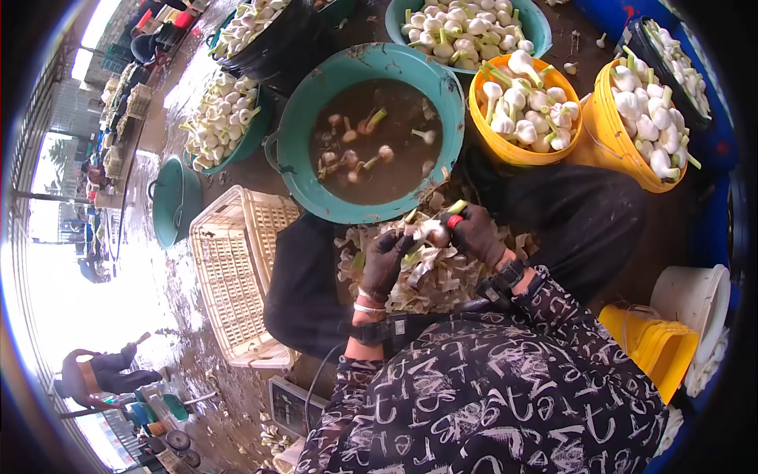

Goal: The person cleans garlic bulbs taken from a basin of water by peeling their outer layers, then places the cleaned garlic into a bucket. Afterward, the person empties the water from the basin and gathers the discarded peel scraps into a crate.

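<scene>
Floor [175,312]: wet and muddy at 9 o'clock, beyond a cream crate [223,257]. Murky-water basin [294,110]: 11 o'clock. Garlic bulb [440,238]: above peelings [430,283], right hand's [478,235] grip clamped on it; left hand's [385,265] grip beside, closure cannot be told.

Left hand [384,262] and right hand [478,237] sat close together between left leg [304,288] and right leg [584,207]; peelings heap [442,288] below blocked downward travel; forward, free air led over near side of green basin [292,142], its rim a low barrier; cream crate [229,292] obstructed beyond left leg; front yellow bucket [515,154] stood in forward-right path.
</scene>
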Available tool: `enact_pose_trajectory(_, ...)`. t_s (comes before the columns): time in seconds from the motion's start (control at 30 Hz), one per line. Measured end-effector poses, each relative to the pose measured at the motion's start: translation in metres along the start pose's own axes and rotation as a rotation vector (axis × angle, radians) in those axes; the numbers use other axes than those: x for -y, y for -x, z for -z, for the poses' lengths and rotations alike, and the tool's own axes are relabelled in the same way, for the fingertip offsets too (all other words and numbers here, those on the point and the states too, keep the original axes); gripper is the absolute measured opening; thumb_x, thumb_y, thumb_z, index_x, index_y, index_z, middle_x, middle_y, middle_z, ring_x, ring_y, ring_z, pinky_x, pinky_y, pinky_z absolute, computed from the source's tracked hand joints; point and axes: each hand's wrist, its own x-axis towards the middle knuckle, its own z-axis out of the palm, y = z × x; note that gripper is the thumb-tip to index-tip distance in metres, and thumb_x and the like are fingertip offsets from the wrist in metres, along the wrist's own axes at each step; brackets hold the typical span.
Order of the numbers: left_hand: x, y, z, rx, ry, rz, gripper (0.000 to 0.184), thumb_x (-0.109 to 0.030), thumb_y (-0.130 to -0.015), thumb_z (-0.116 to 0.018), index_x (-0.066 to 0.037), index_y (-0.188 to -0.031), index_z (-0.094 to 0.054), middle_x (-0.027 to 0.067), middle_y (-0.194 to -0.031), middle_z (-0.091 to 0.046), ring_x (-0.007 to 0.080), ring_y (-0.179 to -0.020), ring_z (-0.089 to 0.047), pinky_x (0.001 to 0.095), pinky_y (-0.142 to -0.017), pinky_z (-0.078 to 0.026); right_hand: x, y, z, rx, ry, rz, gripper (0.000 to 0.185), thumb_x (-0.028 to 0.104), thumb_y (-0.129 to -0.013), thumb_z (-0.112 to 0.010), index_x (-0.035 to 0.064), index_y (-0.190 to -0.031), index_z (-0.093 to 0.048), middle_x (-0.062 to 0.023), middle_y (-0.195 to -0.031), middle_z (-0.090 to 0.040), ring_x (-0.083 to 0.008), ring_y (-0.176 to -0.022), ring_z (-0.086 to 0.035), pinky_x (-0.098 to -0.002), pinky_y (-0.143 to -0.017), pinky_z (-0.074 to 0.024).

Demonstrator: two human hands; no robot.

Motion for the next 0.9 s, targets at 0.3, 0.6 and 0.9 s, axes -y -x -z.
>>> enact_pose_trajectory(0.3, -0.030, 0.048, 0.059, 0.179, 0.404, -0.166, 0.017, -0.011, -0.084, -0.060, 0.002, -0.096, -0.061, 0.0099, -0.091, -0.063, 0.0181, -0.082, -0.060, 0.0285, -0.075, -0.047, -0.063, -0.036, 0.035, -0.053, -0.906, -0.406, 0.024, 0.028, -0.087, -0.058, 0.0044, -0.086, -0.063, -0.0024, -0.068, -0.060, -0.0152, -0.055, -0.057, -0.0275, -0.056, -0.0499)
enact_pose_trajectory(0.6, -0.015, -0.012, -0.024, 0.052, -0.519, -0.434, 0.038, -0.006, -0.070, -0.075, -0.001, -0.105, -0.060, 0.0070, -0.099, -0.059, 0.0128, -0.085, -0.055, 0.0253, -0.075, -0.046, -0.013, -0.013, 0.002, -0.142, -0.287, -0.320, 0.029, 0.033, -0.081, -0.065, 0.0056, -0.072, -0.061, -0.0009, -0.057, -0.053, -0.0103, -0.048, -0.047, -0.0256, -0.045, -0.0376)
enact_pose_trajectory(0.9, -0.013, 0.009, -0.018, 0.071, 0.302, -0.177, 0.015, -0.010, -0.083, -0.062, 0.003, -0.091, -0.060, 0.0051, -0.081, -0.062, 0.0127, -0.069, -0.059, 0.0239, -0.066, -0.050, -0.049, -0.013, 0.013, 0.346, -0.678, -0.099, 0.043, 0.041, -0.092, -0.039, 0.0075, -0.115, -0.051, -0.0091, -0.096, -0.062, -0.0212, -0.090, -0.060, -0.0335, -0.075, -0.0482)
